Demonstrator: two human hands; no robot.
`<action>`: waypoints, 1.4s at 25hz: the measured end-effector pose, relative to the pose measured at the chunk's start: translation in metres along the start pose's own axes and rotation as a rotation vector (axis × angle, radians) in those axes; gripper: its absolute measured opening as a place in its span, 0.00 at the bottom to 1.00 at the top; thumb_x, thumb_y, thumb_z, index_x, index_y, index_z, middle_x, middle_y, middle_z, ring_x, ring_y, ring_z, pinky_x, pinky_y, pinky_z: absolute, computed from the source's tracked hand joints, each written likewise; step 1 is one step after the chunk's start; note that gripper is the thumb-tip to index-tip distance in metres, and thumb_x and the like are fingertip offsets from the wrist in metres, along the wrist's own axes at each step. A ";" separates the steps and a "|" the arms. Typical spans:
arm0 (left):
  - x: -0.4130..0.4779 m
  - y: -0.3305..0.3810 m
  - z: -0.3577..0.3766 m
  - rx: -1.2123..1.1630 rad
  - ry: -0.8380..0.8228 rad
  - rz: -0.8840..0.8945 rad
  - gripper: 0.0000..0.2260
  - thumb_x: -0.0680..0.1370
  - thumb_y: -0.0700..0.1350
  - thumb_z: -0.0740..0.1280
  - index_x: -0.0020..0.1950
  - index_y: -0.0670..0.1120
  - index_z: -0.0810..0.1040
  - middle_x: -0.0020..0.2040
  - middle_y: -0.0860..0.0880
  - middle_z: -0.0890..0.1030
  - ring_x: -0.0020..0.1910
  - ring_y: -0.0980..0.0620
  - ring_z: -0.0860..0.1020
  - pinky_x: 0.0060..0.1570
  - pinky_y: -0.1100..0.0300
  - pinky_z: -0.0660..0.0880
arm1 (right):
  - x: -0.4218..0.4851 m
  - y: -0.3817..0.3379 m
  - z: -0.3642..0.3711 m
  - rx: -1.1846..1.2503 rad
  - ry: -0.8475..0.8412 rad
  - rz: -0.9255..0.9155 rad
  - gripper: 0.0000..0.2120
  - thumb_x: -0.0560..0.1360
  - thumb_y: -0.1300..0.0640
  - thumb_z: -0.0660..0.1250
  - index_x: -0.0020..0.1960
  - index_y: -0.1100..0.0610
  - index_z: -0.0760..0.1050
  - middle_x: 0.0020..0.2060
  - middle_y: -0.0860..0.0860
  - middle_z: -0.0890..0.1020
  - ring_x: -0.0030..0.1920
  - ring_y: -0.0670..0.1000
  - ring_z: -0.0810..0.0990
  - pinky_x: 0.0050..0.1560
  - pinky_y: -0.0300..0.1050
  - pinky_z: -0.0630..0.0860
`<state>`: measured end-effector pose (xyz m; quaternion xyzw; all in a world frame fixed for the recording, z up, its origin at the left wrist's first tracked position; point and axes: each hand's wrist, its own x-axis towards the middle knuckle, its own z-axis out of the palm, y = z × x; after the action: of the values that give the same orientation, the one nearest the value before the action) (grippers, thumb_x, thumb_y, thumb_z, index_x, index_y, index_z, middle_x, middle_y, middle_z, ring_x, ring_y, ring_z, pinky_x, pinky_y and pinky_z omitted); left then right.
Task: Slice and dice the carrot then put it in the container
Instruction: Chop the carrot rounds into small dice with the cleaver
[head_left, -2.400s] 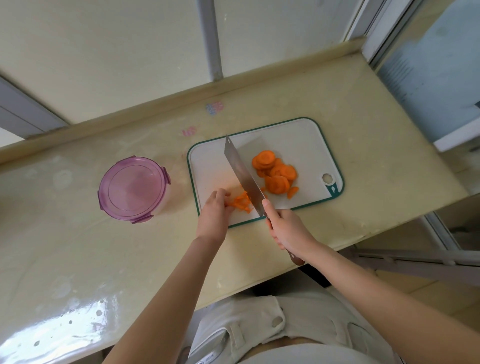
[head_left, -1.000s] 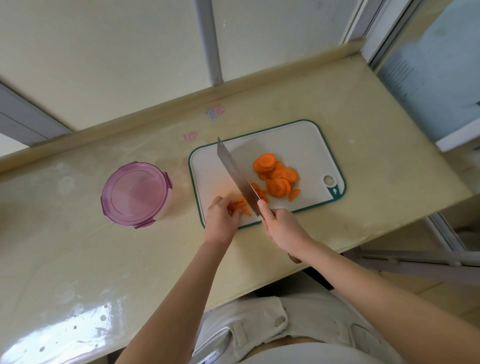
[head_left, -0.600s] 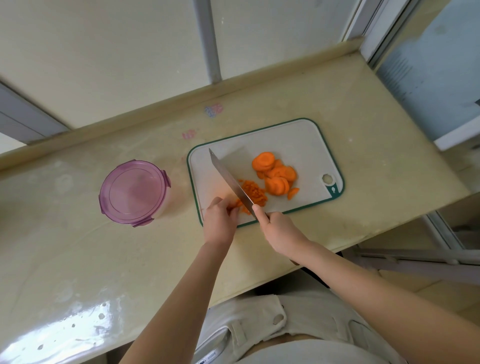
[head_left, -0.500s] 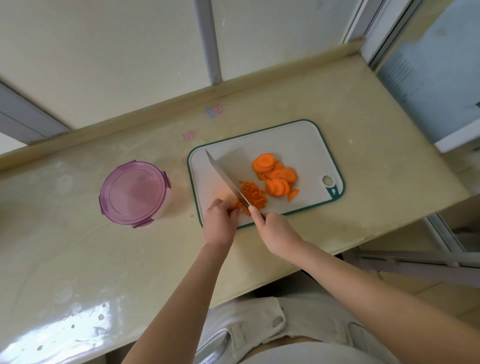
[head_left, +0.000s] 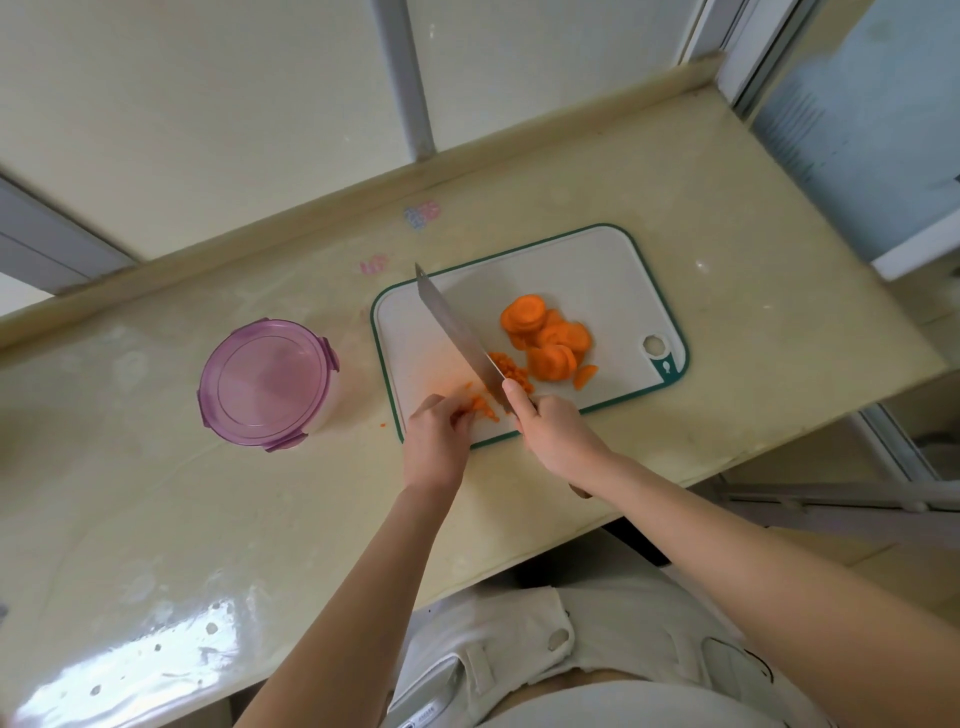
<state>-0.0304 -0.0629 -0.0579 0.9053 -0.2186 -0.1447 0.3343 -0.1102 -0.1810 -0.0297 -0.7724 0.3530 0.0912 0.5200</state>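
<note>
**Carrot in three lots on the board, container shut beside it**

My carrot lies on the white, green-edged cutting board (head_left: 597, 270). A heap of round orange slices (head_left: 550, 338) overlaps right of centre, toward the end with the hanging hole. Just left of them, against the blade, sits a small pile of fine dice (head_left: 511, 371). At the near edge a few cut strips (head_left: 483, 404) lie under the curled fingertips of my left hand (head_left: 436, 441). My right hand (head_left: 556, 431) grips the knife (head_left: 457, 338), which slants between strips and dice, tip toward the far left corner. One orange crumb (head_left: 383, 423) lies just off the board's left edge. The container (head_left: 265, 382), round with a purple clip lid closed on it, stands upright left of the board.
</note>
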 end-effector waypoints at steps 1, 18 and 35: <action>-0.001 0.000 -0.001 0.001 0.002 0.008 0.09 0.75 0.38 0.69 0.53 0.43 0.83 0.43 0.46 0.79 0.40 0.50 0.74 0.40 0.67 0.65 | -0.002 0.001 0.000 0.015 -0.002 0.007 0.29 0.81 0.39 0.50 0.27 0.56 0.61 0.23 0.49 0.66 0.26 0.50 0.66 0.31 0.44 0.63; 0.001 -0.003 0.004 0.028 -0.004 -0.067 0.03 0.73 0.37 0.67 0.43 0.40 0.81 0.37 0.49 0.71 0.36 0.49 0.70 0.34 0.62 0.61 | -0.010 0.005 0.020 -0.205 -0.051 0.077 0.29 0.80 0.37 0.48 0.31 0.58 0.64 0.28 0.53 0.70 0.35 0.55 0.72 0.37 0.45 0.66; -0.002 -0.004 -0.001 0.006 0.003 -0.004 0.08 0.74 0.37 0.69 0.53 0.42 0.82 0.41 0.48 0.75 0.40 0.48 0.74 0.42 0.66 0.67 | -0.005 -0.003 -0.001 0.032 0.002 0.015 0.27 0.81 0.40 0.51 0.28 0.53 0.63 0.24 0.47 0.67 0.26 0.47 0.66 0.31 0.41 0.62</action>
<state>-0.0304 -0.0584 -0.0596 0.9069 -0.2168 -0.1434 0.3317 -0.1126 -0.1793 -0.0245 -0.7614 0.3607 0.0886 0.5314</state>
